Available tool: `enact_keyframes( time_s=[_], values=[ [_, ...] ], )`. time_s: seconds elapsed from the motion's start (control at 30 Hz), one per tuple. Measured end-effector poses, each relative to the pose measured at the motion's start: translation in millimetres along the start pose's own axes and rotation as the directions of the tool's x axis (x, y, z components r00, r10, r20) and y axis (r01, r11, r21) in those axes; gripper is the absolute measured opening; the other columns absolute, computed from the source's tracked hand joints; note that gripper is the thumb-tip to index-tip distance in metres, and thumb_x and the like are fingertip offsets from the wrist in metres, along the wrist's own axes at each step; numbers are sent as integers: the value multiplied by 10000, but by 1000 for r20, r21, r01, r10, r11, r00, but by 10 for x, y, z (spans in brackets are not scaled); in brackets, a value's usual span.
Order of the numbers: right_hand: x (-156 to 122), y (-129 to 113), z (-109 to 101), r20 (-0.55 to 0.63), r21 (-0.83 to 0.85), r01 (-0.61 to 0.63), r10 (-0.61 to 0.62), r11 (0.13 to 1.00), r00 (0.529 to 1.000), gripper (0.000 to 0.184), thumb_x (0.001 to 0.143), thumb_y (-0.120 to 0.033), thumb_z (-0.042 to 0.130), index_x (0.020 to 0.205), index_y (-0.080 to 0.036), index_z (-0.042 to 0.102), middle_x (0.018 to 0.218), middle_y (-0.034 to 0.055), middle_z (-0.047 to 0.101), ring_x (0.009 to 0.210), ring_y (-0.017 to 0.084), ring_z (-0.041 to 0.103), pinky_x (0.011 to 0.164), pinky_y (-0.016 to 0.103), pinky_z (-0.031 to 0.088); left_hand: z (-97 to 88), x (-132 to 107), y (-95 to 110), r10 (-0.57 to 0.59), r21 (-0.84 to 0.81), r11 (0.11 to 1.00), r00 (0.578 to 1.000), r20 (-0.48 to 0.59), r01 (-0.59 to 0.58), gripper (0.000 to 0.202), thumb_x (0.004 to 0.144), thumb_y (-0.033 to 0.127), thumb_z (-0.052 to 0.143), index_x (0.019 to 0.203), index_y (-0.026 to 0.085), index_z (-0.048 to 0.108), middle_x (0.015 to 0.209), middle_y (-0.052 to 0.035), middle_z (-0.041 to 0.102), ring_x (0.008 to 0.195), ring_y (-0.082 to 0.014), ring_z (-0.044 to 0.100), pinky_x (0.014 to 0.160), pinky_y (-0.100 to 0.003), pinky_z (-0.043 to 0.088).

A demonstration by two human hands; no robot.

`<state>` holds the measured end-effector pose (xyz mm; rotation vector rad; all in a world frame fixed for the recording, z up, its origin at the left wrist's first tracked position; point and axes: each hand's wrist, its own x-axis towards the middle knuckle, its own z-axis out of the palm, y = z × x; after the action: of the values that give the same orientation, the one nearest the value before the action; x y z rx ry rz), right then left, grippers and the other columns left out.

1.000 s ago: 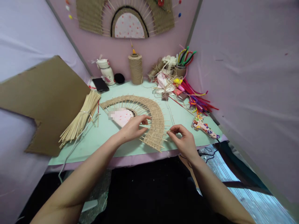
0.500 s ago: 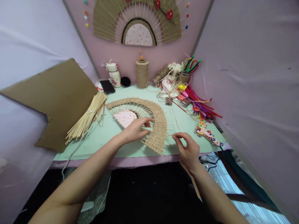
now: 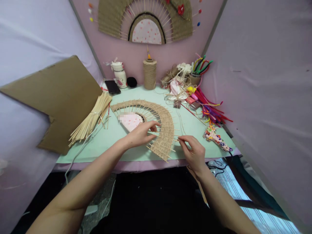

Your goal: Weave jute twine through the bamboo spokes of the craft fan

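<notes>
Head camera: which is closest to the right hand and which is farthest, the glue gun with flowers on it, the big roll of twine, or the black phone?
From the right hand:
1. Flowery glue gun, just to its right near the table's front edge.
2. Twine roll, standing at the back by the wall.
3. Black phone, lying at the back left.

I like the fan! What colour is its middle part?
Pink with small dots, on the fan's centre piece; the head view shows it.

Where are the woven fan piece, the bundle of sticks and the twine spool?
woven fan piece (image 3: 163, 128): head view, on its woven jute band.
bundle of sticks (image 3: 91, 119): head view, mid-bundle near the tie.
twine spool (image 3: 149, 74): head view, on its wound side.
</notes>
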<state>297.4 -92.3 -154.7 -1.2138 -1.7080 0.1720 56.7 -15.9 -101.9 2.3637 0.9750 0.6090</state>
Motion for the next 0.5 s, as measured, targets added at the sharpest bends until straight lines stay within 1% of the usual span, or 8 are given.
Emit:
enact_keyframes(
  time_s=[0.03, 0.1, 0.17, 0.3, 0.4, 0.5],
  values=[
    [15, -2, -7, 3, -20, 5, -5, 1000, 1000, 90, 911, -244, 557, 915, -231, 647, 844, 51, 698, 801, 197, 646, 748, 349, 503, 9, -8, -8, 5, -1, 1000, 1000, 4, -5, 429, 785, 147, 582, 1207, 184, 516, 973, -42, 651, 898, -166, 606, 838, -348, 468],
    [50, -12, -35, 45, -62, 29, -26, 998, 999, 79, 908, -261, 570, 884, -222, 633, 795, 44, 680, 755, 191, 625, 721, 337, 482, 28, -26, -25, 18, 0, 1000, 1000, 9, -18, 417, 790, 154, 583, 1201, 186, 520, 968, -41, 650, 892, -164, 605, 829, -342, 467],
    [95, -21, -77, 118, -97, 61, -49, 993, 992, 103, 909, -281, 574, 845, -214, 618, 761, 40, 661, 729, 187, 604, 710, 330, 457, 44, -46, -36, 31, 9, 999, 999, 14, -31, 399, 798, 157, 580, 1192, 184, 527, 963, -38, 649, 885, -162, 604, 819, -337, 461],
    [198, -22, -146, 260, -167, 117, -71, 979, 963, 152, 907, -313, 575, 798, -212, 606, 748, 45, 641, 747, 196, 578, 720, 332, 420, 75, -80, -41, 53, 46, 997, 998, 44, -55, 358, 812, 175, 581, 1168, 187, 540, 956, -38, 648, 885, -171, 600, 797, -336, 441],
    [238, -13, -138, 350, -189, 138, -65, 972, 935, 149, 909, -325, 570, 825, -212, 619, 802, 58, 633, 785, 202, 579, 725, 325, 425, 124, -99, -51, 56, 68, 996, 996, 67, -60, 337, 821, 185, 574, 1157, 189, 546, 960, -45, 649, 909, -185, 597, 808, -345, 427],
    [214, -1, -91, 431, -218, 118, -13, 969, 902, 129, 912, -303, 558, 871, -208, 635, 899, 68, 619, 809, 193, 592, 706, 305, 439, 197, -122, -78, 50, 103, 993, 994, 96, -60, 312, 824, 183, 563, 1136, 190, 558, 964, -49, 654, 939, -200, 593, 837, -359, 410]
  ],
)
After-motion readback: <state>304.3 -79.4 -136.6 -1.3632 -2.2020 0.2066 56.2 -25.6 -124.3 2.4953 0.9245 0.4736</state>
